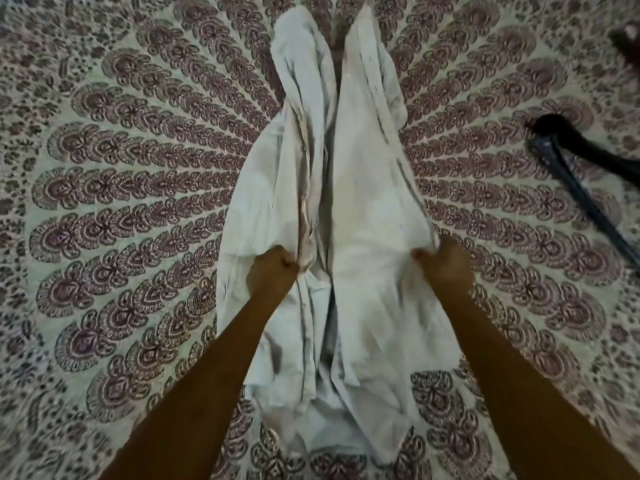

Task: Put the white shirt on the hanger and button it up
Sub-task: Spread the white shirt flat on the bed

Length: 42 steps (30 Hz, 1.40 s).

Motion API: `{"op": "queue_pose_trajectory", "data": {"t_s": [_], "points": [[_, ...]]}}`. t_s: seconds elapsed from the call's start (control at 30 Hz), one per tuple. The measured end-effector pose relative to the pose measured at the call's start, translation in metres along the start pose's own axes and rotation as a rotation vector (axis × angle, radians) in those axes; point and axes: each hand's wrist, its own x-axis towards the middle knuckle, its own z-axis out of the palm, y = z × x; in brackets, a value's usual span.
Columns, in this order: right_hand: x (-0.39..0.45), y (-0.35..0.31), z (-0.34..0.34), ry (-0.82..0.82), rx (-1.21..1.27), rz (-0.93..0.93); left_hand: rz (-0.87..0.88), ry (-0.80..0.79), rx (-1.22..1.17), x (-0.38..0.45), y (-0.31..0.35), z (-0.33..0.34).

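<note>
A: Progress?

B: Early. The white shirt (363, 188) lay bunched lengthwise on the patterned bedspread (138, 202), running from near to far, split in 2 long folds. Not on the hanger (581, 174), which sat well apart at the right, untouched.

A: Hands?

B: Both clenched on shirt fabric: left hand (272, 271) on the left fold, right hand (446, 265) at the right edge.

A: Buttons?

B: None visible, couldn't tell; front looked open. Hanging and all buttoning were left, I'd judge.

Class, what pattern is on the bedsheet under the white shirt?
The bedsheet has maroon floral motifs fanning outward on cream; head view.
</note>
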Motion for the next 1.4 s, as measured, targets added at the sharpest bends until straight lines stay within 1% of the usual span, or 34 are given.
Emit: {"op": "queue_pose_trajectory", "data": {"t_s": [0.03, 0.1, 0.13, 0.17, 0.2, 0.23, 0.3, 0.37, 0.43, 0.47, 0.53, 0.57, 0.6, 0.63, 0.7, 0.73, 0.83, 0.93, 0.97, 1.03, 1.1, 1.13, 1.23, 1.27, 1.33, 1.4], "points": [[-0.004, -0.003, -0.011, 0.158, -0.023, 0.023, -0.002, 0.032, -0.031, -0.004, 0.000, -0.003], [-0.013, -0.007, -0.034, 0.435, 0.009, 0.080, 0.000, 0.081, -0.068, -0.012, 0.001, -0.008], [-0.017, -0.008, -0.041, 0.527, 0.044, 0.073, -0.002, 0.099, -0.071, -0.015, 0.002, -0.010], [-0.021, -0.009, -0.046, 0.578, 0.054, 0.028, 0.003, 0.105, -0.064, -0.018, 0.001, -0.010], [-0.023, -0.009, -0.046, 0.572, 0.048, -0.033, 0.007, 0.097, -0.049, -0.020, -0.001, -0.010], [-0.030, -0.008, -0.041, 0.527, 0.030, -0.106, 0.018, 0.072, -0.023, -0.023, -0.005, -0.009], [-0.045, -0.007, -0.017, 0.378, -0.054, -0.247, 0.070, -0.003, 0.058, -0.029, -0.020, -0.004], [-0.069, -0.006, 0.014, 0.285, -0.140, -0.342, 0.115, -0.045, 0.155, -0.037, -0.038, 0.002], [-0.100, -0.007, 0.050, 0.206, -0.083, -0.451, 0.097, -0.059, 0.149, -0.046, -0.064, 0.002], [-0.113, -0.007, 0.067, 0.108, -0.016, -0.490, 0.084, -0.065, 0.111, -0.049, -0.074, 0.000], [-0.139, -0.012, 0.095, -0.185, 0.090, -0.484, 0.039, -0.066, 0.079, -0.055, -0.096, -0.003], [-0.150, -0.013, 0.108, -0.305, 0.093, -0.470, 0.013, -0.041, 0.088, -0.057, -0.106, -0.005], [-0.158, -0.013, 0.119, -0.374, 0.084, -0.457, -0.017, 0.003, 0.099, -0.060, -0.113, -0.006], [-0.164, -0.012, 0.128, -0.401, 0.077, -0.435, -0.050, 0.060, 0.110, -0.062, -0.118, -0.007], [-0.173, -0.013, 0.140, -0.399, 0.106, -0.345, -0.132, 0.121, 0.094, -0.066, -0.127, -0.010], [-0.175, -0.015, 0.144, -0.388, 0.146, -0.293, -0.159, 0.108, 0.061, -0.067, -0.131, -0.012], [-0.175, -0.019, 0.143, -0.294, 0.302, -0.179, -0.123, 0.007, -0.041, -0.064, -0.140, -0.015], [-0.173, -0.019, 0.133, -0.143, 0.402, -0.161, -0.080, -0.049, -0.153, -0.059, -0.141, -0.022], [-0.171, -0.017, 0.129, -0.099, 0.417, -0.162, -0.096, -0.040, -0.194, -0.058, -0.141, -0.028], [-0.168, -0.014, 0.124, -0.048, 0.415, -0.148, -0.186, 0.023, -0.319, -0.052, -0.149, -0.052], [-0.165, -0.013, 0.120, -0.044, 0.384, -0.098, -0.290, 0.115, -0.453, -0.043, -0.173, -0.090], [-0.163, -0.012, 0.119, -0.046, 0.352, -0.082, -0.342, 0.162, -0.474, -0.038, -0.192, -0.111], [-0.160, -0.017, 0.122, -0.046, 0.228, -0.061, -0.550, 0.251, -0.422, -0.032, -0.237, -0.159], [-0.159, -0.019, 0.125, -0.041, 0.191, -0.054, -0.595, 0.317, -0.335, -0.031, -0.245, -0.165], [-0.159, -0.024, 0.130, 0.004, 0.128, -0.086, -0.622, 0.477, -0.071, -0.031, -0.251, -0.167], [-0.160, -0.029, 0.137, 0.094, 0.052, -0.170, -0.563, 0.533, 0.107, -0.025, -0.251, -0.163]]}}
